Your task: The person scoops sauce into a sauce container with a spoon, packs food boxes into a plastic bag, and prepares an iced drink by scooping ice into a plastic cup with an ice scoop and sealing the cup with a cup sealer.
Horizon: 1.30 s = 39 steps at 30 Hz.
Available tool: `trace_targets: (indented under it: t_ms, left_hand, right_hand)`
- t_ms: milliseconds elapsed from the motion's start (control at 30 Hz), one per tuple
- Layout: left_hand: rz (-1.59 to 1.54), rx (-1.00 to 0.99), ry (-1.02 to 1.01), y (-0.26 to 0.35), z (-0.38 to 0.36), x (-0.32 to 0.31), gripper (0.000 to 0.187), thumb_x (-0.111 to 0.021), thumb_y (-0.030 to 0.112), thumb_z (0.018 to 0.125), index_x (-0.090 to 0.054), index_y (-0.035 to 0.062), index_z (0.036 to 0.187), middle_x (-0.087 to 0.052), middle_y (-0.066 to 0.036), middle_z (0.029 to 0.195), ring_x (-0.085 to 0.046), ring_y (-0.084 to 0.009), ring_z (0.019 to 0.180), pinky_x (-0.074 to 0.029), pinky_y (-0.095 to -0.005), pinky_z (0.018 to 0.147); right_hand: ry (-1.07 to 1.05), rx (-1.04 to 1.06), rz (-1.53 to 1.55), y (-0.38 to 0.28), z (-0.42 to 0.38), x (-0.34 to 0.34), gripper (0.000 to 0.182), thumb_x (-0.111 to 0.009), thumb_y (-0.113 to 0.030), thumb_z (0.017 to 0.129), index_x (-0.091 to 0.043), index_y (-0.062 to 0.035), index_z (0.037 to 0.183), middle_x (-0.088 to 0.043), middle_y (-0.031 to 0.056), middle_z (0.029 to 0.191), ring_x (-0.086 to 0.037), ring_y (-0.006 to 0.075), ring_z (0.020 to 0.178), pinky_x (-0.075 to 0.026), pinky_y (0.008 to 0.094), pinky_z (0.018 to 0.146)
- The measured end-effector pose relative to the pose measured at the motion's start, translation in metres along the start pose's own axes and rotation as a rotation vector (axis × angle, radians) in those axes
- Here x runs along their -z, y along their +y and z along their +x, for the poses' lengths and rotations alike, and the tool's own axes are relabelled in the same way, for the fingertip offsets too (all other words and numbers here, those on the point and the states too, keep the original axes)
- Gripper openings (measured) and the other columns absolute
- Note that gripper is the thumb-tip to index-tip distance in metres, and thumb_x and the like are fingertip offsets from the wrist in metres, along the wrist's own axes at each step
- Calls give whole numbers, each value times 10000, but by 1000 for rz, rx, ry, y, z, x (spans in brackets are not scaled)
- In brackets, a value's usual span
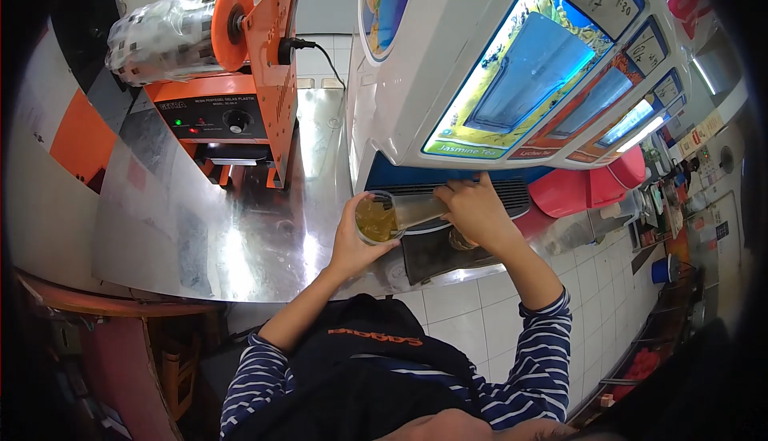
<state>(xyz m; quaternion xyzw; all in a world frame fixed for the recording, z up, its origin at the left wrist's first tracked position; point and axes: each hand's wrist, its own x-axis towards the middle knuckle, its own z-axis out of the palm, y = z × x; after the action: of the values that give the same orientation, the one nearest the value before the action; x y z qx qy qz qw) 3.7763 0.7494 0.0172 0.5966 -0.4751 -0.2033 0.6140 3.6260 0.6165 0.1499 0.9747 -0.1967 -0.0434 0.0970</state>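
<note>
The left hand [350, 247] has its fingers curled round a clear cup [376, 218] of yellowish drink, over the counter [184, 237]. The right hand's [477, 212] fingers are bent by the tray [514, 194]; I can't tell their hold. Beyond stands the tea machine [416, 109].

A shiny stainless-steel counter [176, 257] spans the left and middle, streaked with bright white reflections [238, 261]. To the right, a floor of square white tiles [512, 305] stretches away. An orange-and-white panel [76, 149] stands left; a slim white strip light [704, 77] glows far right.
</note>
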Motion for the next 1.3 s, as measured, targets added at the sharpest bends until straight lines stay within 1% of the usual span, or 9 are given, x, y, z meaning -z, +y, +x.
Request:
trace_targets:
  t_ms: [300, 400, 467, 500, 567, 600, 700, 1067, 1300]
  left_hand:
    - [-30, -30, 17, -5, -3, 1, 871, -813, 169, 550, -310, 21, 1246, -456, -152, 1191, -460, -248, 1116, -362, -334, 948]
    - [26, 3, 54, 2, -6, 4, 852, -807, 154, 553, -322, 13, 1239, -459, -155, 1192, -471, -243, 1107, -372, -336, 940]
    - [33, -46, 95, 15, -12, 6, 819, -803, 142, 550, -348, 13, 1219, -478, -155, 1167, -488, -246, 1088, -382, -333, 927]
    - [43, -87, 134, 19, -13, 7, 787, -799, 130, 546, -375, 13, 1199, -496, -156, 1143, -505, -249, 1069, -393, -330, 915]
    - [7, -65, 146, 8, -10, 8, 785, -797, 124, 545, -377, 11, 1198, -498, -154, 1141, -511, -240, 1059, -399, -326, 907]
    - [-24, -18, 145, 2, -9, 8, 782, -795, 119, 543, -379, 9, 1196, -500, -152, 1139, -518, -232, 1049, -406, -323, 900]
    - [13, -48, 156, 1, -10, 15, 791, -795, 119, 543, -372, 0, 1201, -500, -143, 1136, -520, -223, 1041, -410, -314, 896]
    - [-32, -85, 233, -18, -20, 37, 858, -818, 114, 519, -341, 0, 1223, -459, -136, 1188, -472, -227, 1102, -372, -326, 950]
    - [155, -20, 273, -106, -53, 26, 864, -827, 193, 540, -336, 15, 1229, -417, -141, 1167, -422, -251, 1118, -351, -335, 945]
  right_hand:
    - [273, 39, -165, -14, -8, -5, 198, -634, -167, 693, -586, -88, 868, -566, 49, 799, -571, 185, 807, -363, 382, 805]
    - [268, 9, 103, -12, -13, -23, 249, -665, -179, 692, -590, -62, 899, -592, 75, 838, -581, 233, 817, -388, 397, 794]
    - [137, -45, 664, -9, -12, -49, 327, -694, -175, 709, -581, -40, 985, -619, 98, 925, -596, 233, 873, -431, 382, 807]
    - [154, -37, 646, -9, -8, -67, 327, -694, -175, 709, -581, -40, 985, -619, 98, 925, -596, 233, 873, -431, 382, 807]
    - [109, -71, 1332, -10, 8, -108, 349, -685, -153, 744, -563, -10, 1039, -622, 106, 998, -595, 194, 918, -461, 321, 811]
    - [117, -61, 1330, -9, 20, -123, 349, -685, -153, 744, -563, -10, 1039, -622, 106, 998, -595, 194, 919, -461, 321, 811]
    - [488, -195, 1777, -13, 56, -145, 345, -667, -135, 771, -543, 43, 1039, -632, 101, 937, -590, 158, 909, -456, 273, 799]
    - [562, -213, 1420, 5, 80, -144, 231, -658, -163, 771, -652, 33, 892, -660, 123, 892, -615, 175, 852, -448, 286, 791]
    - [622, -202, 1163, 10, 80, -150, 214, -641, -120, 788, -625, 53, 914, -658, 102, 861, -614, 135, 784, -467, 250, 738]
